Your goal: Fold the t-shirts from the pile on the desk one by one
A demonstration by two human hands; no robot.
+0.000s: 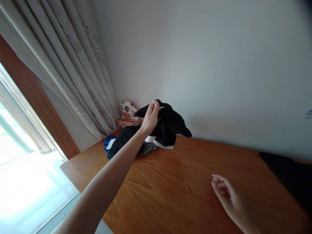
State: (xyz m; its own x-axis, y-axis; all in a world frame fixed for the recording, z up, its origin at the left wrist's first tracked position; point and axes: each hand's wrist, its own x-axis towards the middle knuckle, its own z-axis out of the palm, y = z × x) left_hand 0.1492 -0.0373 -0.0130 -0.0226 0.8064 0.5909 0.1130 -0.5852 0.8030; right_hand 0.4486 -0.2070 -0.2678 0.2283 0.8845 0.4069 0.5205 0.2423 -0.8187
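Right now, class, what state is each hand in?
Left hand: closed, holding black-and-white cloth.
Right hand: open, loosely curved, holding nothing.

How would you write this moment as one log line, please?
left hand: pinching black garment | right hand: nothing held, over wooden tabletop | nearby: clothes pile, cow toy

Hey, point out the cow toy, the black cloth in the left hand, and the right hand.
Cow toy (126, 110), head view: its face.
Black cloth (169, 123), head view: its hanging middle.
Right hand (229, 197), head view: the hand's middle.
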